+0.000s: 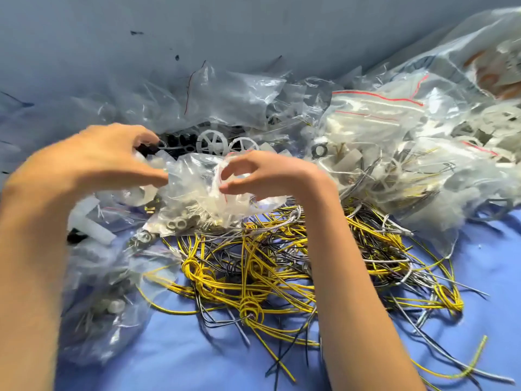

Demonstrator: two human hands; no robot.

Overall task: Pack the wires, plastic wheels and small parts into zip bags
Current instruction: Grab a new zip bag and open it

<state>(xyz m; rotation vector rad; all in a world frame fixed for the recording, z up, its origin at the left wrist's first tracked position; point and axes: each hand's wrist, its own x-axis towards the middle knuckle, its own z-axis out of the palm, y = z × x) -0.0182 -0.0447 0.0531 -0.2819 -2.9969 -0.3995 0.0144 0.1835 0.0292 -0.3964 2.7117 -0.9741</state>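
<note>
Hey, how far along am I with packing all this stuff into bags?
Done: several filled bags piled on the right. In hand: left hand and right hand grip a zip bag holding small parts. Remaining: the wires and some white wheels lie loose.

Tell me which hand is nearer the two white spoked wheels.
Right. The right hand pinches the zip bag just in front of the white spoked wheels; the left hand grips the bag farther off to their left.
</note>
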